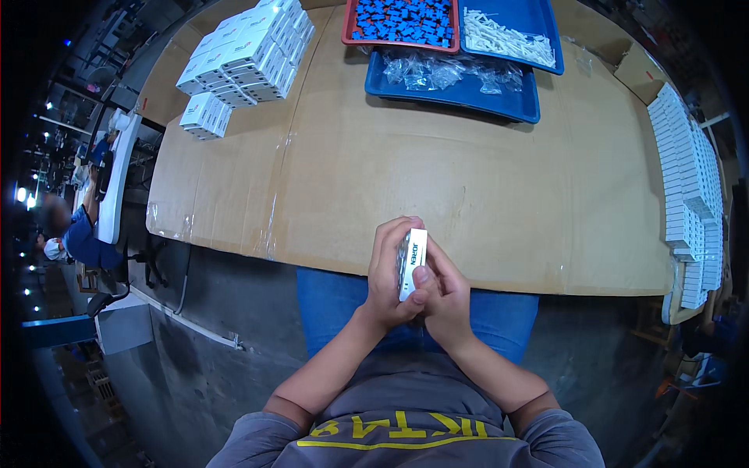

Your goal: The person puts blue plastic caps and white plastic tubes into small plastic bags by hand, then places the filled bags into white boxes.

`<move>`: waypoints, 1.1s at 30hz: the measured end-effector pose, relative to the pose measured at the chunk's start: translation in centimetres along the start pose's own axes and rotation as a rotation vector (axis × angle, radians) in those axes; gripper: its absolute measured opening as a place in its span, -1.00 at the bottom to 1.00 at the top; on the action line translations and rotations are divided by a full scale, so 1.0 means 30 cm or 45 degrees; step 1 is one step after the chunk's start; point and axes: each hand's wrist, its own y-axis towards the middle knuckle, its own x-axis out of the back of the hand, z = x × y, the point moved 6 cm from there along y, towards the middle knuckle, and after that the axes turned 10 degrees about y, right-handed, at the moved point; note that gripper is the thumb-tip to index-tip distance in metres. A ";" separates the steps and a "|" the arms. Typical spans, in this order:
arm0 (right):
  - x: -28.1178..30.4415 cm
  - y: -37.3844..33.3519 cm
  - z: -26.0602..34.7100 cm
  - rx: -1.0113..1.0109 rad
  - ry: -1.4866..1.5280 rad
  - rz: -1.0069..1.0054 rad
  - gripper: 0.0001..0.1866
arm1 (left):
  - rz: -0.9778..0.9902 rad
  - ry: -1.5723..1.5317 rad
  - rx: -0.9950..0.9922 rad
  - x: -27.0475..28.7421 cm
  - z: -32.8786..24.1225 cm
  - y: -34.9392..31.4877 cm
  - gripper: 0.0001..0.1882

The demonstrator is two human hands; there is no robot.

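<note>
A small white box point(414, 257) with dark print stands on end between my two hands, in front of the table's near edge. My left hand point(382, 273) wraps its left side, fingers pointing away from me. From the right, my right hand point(448, 295) closes on the same box, its thumb pressed on the face turned toward me. Both thumbs meet low on the box. The fingers cover most of its sides, and its far face is hidden.
Stacked white boxes point(246, 58) stand at the table's far left, and more line the right edge point(686, 179). At the back lie a red tray point(348, 35) of blue parts, a blue tray point(555, 39) of white pieces and a blue tray point(437, 108) of clear bags. A person point(86, 234) sits far left.
</note>
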 end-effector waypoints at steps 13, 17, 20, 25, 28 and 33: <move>-0.021 -0.050 0.022 0.357 -0.592 0.057 -0.40 | -0.228 -0.084 -0.016 0.018 -0.021 -0.033 -0.18; -0.020 -0.052 0.019 0.305 -0.605 0.073 -0.40 | -0.237 -0.068 -0.020 0.022 -0.025 -0.036 -0.19; -0.026 -0.054 0.022 0.324 -0.594 0.054 -0.38 | -0.236 -0.079 -0.012 0.028 -0.020 -0.046 -0.18; -0.013 -0.011 0.024 0.272 -0.552 0.091 -0.37 | -0.184 -0.077 0.080 0.017 -0.005 -0.036 -0.04; 0.033 0.017 0.019 0.069 -0.178 0.030 -0.37 | 0.049 -0.101 0.154 0.000 0.029 0.000 0.22; 0.082 0.049 0.052 -0.031 -0.603 0.165 -0.37 | 0.181 -0.513 0.530 -0.043 0.085 -0.039 0.20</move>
